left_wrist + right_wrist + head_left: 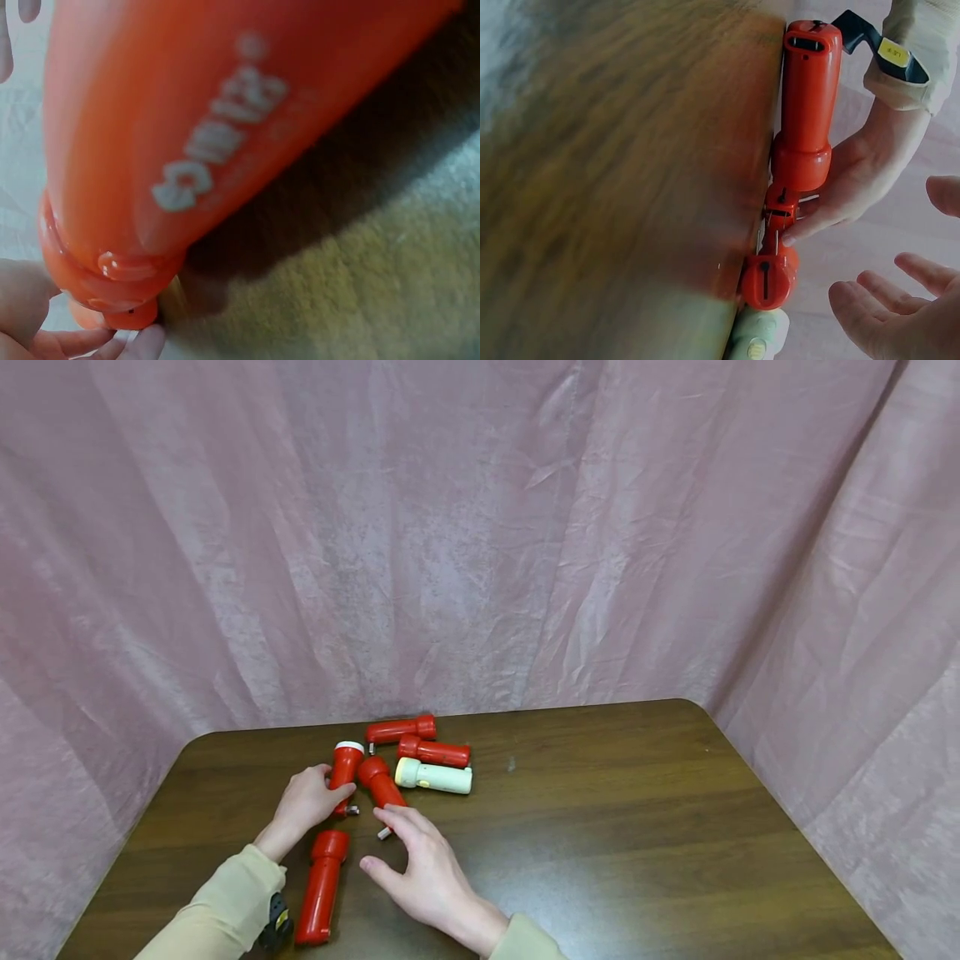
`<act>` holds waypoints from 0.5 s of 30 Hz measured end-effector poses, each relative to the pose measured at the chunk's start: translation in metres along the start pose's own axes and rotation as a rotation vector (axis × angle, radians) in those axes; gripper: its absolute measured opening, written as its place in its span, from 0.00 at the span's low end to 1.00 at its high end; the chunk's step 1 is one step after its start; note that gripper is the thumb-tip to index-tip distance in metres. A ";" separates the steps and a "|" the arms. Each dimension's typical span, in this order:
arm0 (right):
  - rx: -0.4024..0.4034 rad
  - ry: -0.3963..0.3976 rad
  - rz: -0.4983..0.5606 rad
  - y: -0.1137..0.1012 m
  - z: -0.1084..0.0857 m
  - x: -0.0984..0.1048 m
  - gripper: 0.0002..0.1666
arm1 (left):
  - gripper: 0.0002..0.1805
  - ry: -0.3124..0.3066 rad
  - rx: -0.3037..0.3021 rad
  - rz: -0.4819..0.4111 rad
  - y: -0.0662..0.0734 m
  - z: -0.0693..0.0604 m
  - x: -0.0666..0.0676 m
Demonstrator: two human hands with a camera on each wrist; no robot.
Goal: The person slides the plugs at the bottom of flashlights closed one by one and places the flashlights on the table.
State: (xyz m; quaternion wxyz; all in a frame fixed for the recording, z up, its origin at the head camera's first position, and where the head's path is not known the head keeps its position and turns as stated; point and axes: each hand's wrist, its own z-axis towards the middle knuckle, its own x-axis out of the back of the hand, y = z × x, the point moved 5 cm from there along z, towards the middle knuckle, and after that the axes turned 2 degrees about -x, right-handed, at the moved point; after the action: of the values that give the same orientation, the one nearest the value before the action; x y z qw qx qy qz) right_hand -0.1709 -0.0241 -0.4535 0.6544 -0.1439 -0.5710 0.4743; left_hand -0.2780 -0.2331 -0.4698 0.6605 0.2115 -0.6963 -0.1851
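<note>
My left hand (309,797) grips a red flashlight with a white rim (347,762), thumb on one side and fingers on the other. Just right of it lies another red flashlight (382,783) with a metal piece sticking out of its tail. My right hand (431,872) hovers near that tail with fingers spread and holds nothing. Below my left hand, close to the wrist, lies a longer red flashlight (322,887); it fills much of the left wrist view, its printed body (187,120) close to the camera. The right wrist view shows my right fingers (885,300) apart from the flashlights.
Farther back lie two more red flashlights, one at the rear (397,729) and one nearer (435,752). A pale green flashlight (435,777) lies in front of them. The brown wooden table (637,827) extends right, with pink curtains (480,543) behind and beside it.
</note>
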 end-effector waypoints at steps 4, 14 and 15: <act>0.006 0.002 -0.013 -0.001 0.003 -0.002 0.33 | 0.24 0.012 0.002 -0.001 0.000 0.001 0.000; 0.031 0.015 -0.019 0.000 0.013 -0.007 0.30 | 0.26 -0.011 0.036 -0.032 -0.008 0.004 -0.002; 0.033 0.017 -0.016 0.000 0.014 -0.008 0.30 | 0.26 -0.011 0.041 -0.041 -0.009 0.004 -0.001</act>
State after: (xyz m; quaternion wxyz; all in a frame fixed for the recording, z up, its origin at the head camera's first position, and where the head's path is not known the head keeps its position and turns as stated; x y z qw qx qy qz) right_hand -0.1827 -0.0352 -0.4543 0.6651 -0.1325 -0.5588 0.4773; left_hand -0.2814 -0.2402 -0.4753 0.6482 0.2380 -0.6991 -0.1856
